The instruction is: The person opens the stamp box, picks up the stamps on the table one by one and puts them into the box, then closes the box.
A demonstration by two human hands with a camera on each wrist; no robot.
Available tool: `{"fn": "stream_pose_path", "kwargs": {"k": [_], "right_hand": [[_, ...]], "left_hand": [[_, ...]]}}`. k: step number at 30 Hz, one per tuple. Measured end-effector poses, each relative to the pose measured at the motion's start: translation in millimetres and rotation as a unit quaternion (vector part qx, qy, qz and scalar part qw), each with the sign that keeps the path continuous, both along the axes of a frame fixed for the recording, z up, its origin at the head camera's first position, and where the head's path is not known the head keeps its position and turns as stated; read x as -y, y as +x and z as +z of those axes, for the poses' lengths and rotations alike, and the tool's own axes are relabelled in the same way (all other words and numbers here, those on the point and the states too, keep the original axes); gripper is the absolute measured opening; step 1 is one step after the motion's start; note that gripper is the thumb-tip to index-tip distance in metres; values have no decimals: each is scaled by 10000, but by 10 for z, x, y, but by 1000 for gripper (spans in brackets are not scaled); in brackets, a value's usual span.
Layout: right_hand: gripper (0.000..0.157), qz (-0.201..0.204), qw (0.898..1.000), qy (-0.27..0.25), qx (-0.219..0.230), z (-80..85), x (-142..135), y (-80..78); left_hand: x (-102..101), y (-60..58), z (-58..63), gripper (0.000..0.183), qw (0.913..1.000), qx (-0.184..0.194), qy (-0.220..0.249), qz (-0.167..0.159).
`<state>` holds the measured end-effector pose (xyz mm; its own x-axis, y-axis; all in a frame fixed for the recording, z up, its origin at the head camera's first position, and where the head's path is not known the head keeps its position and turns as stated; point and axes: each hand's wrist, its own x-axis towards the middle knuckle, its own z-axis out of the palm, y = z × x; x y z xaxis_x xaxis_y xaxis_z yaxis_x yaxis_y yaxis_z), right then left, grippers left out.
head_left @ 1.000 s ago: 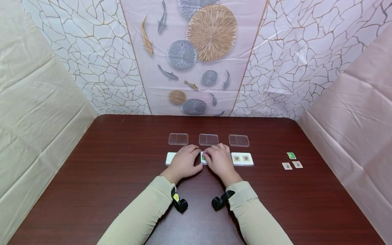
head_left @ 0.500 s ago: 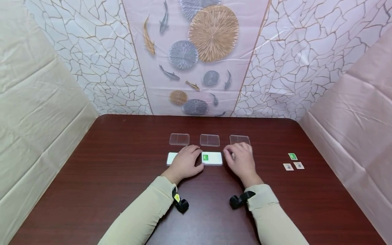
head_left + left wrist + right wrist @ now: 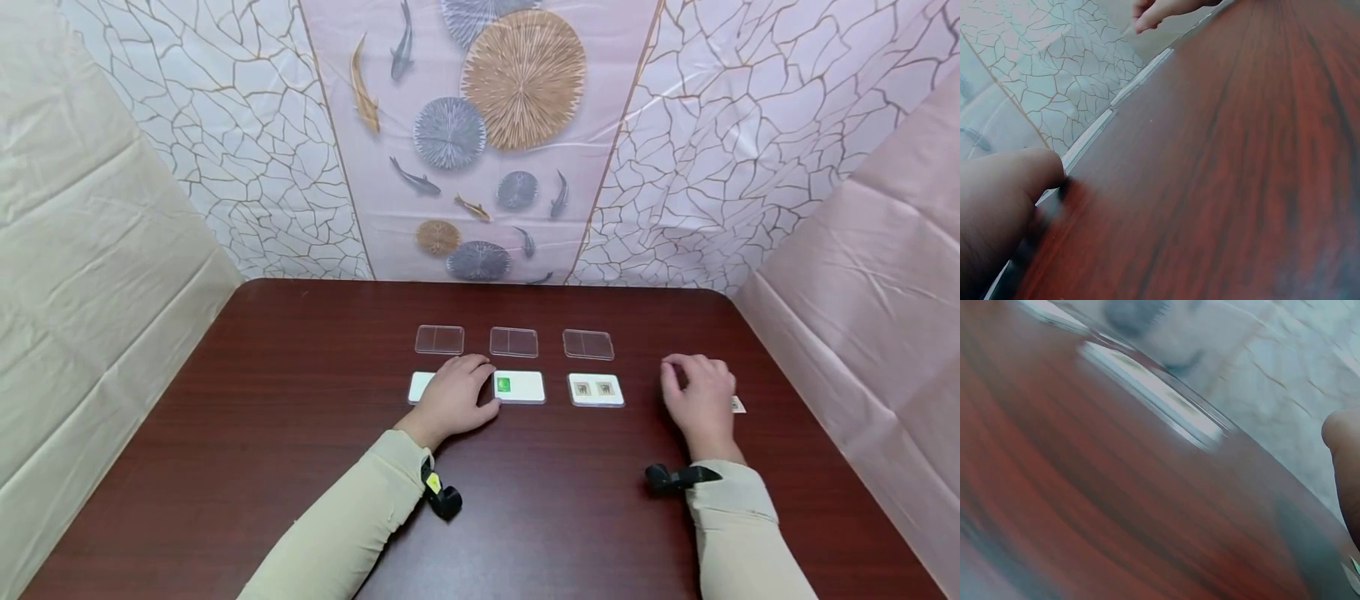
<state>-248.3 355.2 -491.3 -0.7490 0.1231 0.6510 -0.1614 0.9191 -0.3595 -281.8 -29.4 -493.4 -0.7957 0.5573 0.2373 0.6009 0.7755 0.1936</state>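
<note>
In the head view, my left hand [image 3: 453, 396] rests over the left white case [image 3: 420, 385] and covers most of it. Its thumb and fingertips reach the left edge of the middle white case [image 3: 528, 387], which bears a small green card [image 3: 504, 385]. The right white case [image 3: 595, 401] holds two small pictured cards [image 3: 582, 389] side by side. Farther right, my right hand [image 3: 699, 400] hovers near the loose cards, its fingers loosely bent and nothing visible between them. One pale card [image 3: 738, 405] peeks out beside it; the other loose cards are hidden behind the hand.
Three clear plastic lids stand in a row behind the cases: a left lid [image 3: 439, 340], a middle lid [image 3: 513, 342] and a right lid [image 3: 588, 344]. The dark wooden table [image 3: 300, 483] meets a patterned cloth backdrop [image 3: 480, 142] at its far edge.
My right hand has left the middle case, passed over the right case and reached the loose cards at the right. The left hand stays put. The green card on the middle case is uncovered.
</note>
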Motion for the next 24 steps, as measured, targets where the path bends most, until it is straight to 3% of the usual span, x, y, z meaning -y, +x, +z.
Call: {"fn": "stream_pose_path", "kwargs": {"k": [5,13,17,24], "right_hand": [[27,-667,9929,-394,905,21,-369,96],[49,-1363,9587,-749,2383,55,-725,166],[52,-1383,9499,-744,2702,63,-763,166],[47,-1426,9474,-828,2744,23,-772,148]], "left_hand": [[5,-2,0,56,10000,32,-26,34],[-11,-14,-31,56,10000,7,-24,18],[-14,-16,-28,56,10000,37,-61,49],[2,-17,-19,56,9999,54,-79,42]]}}
